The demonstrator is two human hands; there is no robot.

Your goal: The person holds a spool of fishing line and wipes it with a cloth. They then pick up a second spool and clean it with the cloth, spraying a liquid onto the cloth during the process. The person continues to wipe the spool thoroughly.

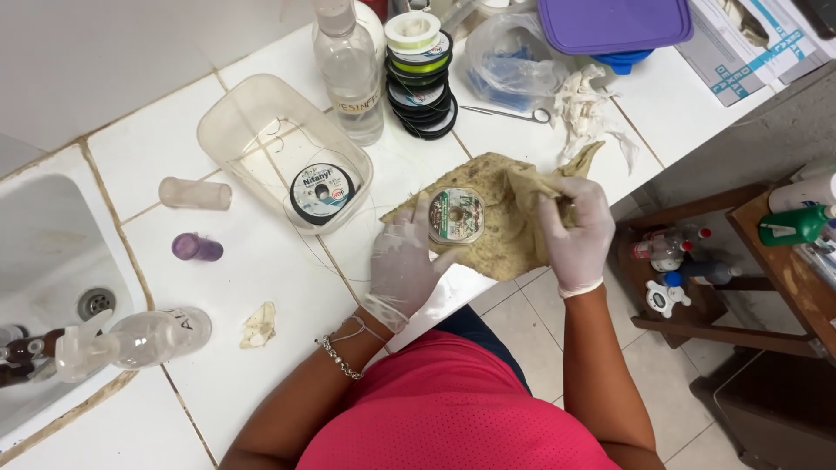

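On the tiled counter (261,261), seen from the head camera, a yellowed cloth (501,231) lies spread at the near edge, partly hanging over it. A round line spool (455,215) with a green label sits on the cloth. Both hands wear pale gloves. The left hand (401,265) rests beside the spool, fingers loosely curled, fingertips touching its rim and the cloth under it; it does not close around anything. The right hand (576,228) is pinched shut on a bunched fold of the cloth, lifted just right of the spool.

Behind the cloth stands a clear tub (252,117) holding another spool (321,193) with a dark rim, and a thin line runs from it toward the left hand. A clear bottle (348,70) and a stack of spools (420,74) stand behind that, with tweezers (505,112) and crumpled tissue (583,104) to the right. A small purple vial (197,248) and a clear tube (194,193) lie on their sides to the left, near the sink (52,261), where a spray bottle (131,341) lies (its nozzle over the basin).

As a judgement: the cloth overhangs the edge, so a firm pull by the right hand could drag the spool off onto the floor. The loose line could also snag on the left fingers and tip the tub's spool.
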